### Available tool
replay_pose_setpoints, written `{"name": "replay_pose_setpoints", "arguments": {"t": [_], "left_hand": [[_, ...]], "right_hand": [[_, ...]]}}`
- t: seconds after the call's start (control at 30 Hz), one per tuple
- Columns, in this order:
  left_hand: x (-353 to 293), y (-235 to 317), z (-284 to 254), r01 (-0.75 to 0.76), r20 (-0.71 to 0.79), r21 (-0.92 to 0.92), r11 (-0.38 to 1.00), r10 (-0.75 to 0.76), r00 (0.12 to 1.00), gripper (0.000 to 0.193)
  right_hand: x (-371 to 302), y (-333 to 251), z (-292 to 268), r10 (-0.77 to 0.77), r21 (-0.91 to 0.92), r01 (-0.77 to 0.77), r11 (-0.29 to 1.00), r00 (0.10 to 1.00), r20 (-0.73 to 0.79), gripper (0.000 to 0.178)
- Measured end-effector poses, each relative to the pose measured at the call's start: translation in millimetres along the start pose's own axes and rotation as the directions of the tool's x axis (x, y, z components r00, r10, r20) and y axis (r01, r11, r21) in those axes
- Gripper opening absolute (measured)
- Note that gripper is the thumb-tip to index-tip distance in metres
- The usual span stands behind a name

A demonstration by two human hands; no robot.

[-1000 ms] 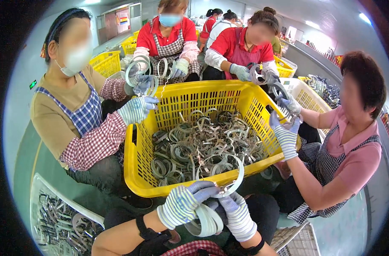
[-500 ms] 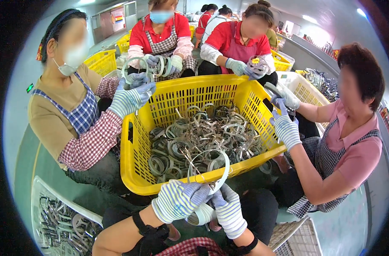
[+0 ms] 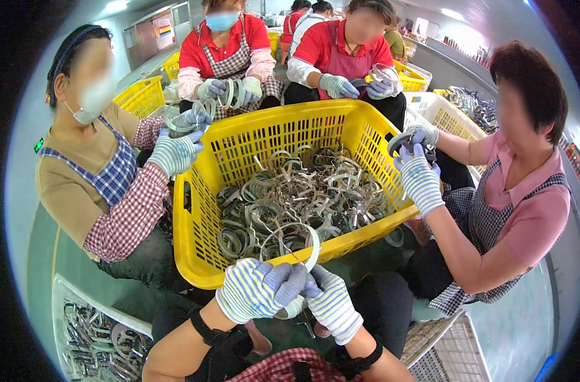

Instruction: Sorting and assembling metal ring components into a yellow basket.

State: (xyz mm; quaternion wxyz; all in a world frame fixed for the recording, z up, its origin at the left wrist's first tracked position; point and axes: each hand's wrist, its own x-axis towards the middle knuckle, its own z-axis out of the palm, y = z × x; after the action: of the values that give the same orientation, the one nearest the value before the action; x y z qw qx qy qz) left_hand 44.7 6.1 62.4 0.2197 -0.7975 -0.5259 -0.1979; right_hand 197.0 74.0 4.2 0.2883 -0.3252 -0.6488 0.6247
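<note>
Both my hands wear striped, grey-fingered work gloves and meet in front of the near rim of a yellow crate (image 3: 204, 280). My left hand (image 3: 261, 290) and my right hand (image 3: 333, 304) pinch the lower part of a pale, thin metal-looking ring (image 3: 314, 251), which stands up between them. What exactly the fingertips do to it is hidden by the gloves. More pale rings (image 3: 293, 309) show just below my hands; how they are held is not visible. Inside the crate lies a tangled heap of rings and thin strips (image 3: 302, 197).
Several co-workers in gloves sit around the crate, handling rings. A white bin (image 3: 99, 337) of metal pieces stands at the lower left. At the lower right is a pale basket (image 3: 446, 347). More yellow crates (image 3: 140, 95) and a white crate (image 3: 446, 114) stand behind.
The view has shifted slightly. My hands still grip the ring, now closer together. The co-worker at left has lowered their rings; the one at right has turned a dark ring.
</note>
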Motion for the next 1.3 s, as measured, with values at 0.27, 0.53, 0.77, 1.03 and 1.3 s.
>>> {"name": "replay_pose_setpoints", "arguments": {"t": [0.27, 0.53, 0.77, 1.03, 1.3], "left_hand": [[9, 3, 13, 0.057, 0.072, 0.039, 0.998, -0.060, 0.996, 0.046], [-14, -19, 2, 0.303, -0.239, -0.484, 0.821, -0.457, 0.857, 0.028], [-19, -20, 10, 0.443, 0.322, -0.894, 0.073, -0.583, 0.746, 0.073], [-21, 5, 14, 0.151, 0.098, -0.401, 0.904, -0.121, 0.988, 0.031], [-14, 3, 10, 0.421, 0.337, -0.803, 0.422, -0.262, 0.904, 0.025]], "right_hand": [[8, 9, -2, 0.003, -0.090, -0.005, 0.996, 1.000, -0.030, 0.033], [-8, -19, -18, 0.214, 0.422, -0.274, 0.864, 0.959, 0.184, 0.037], [-19, -20, -20, 0.081, 0.647, -0.458, 0.609, 0.848, 0.524, 0.053], [-6, -39, -4, 0.214, 0.724, -0.224, 0.652, 0.971, 0.107, 0.045], [-17, -39, -19, 0.311, 0.473, -0.303, 0.827, 0.948, 0.063, 0.040]]}}
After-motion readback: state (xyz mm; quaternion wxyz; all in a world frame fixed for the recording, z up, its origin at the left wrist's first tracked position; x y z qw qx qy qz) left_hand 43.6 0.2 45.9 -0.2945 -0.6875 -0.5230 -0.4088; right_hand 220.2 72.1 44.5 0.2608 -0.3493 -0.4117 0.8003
